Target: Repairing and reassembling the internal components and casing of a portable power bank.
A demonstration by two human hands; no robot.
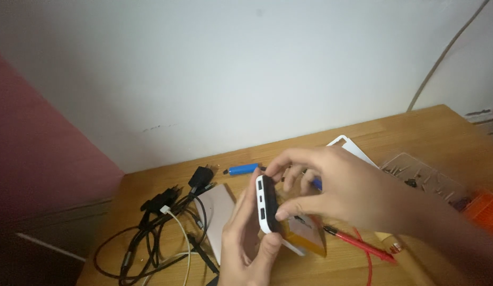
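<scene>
My left hand (245, 249) comes up from the bottom edge and grips the lower end of a small white and black device with ports along its edge (265, 204). My right hand (342, 190) reaches in from the right, thumb and fingers pinching the same device at its top and side. Below the device an orange-brown flat pack (310, 238) shows, attached or lying close under it. A blue-handled tool (242, 169) lies on the wooden table (416, 132) just behind my right fingers.
A tangle of black and white cables with a plug (162, 222) lies at the left. A pale flat panel (217, 214) sits beside it. A red probe and lead (357, 243), a clear case of small bits (424, 177), an orange box (482, 206) and a white frame (347, 144) lie to the right.
</scene>
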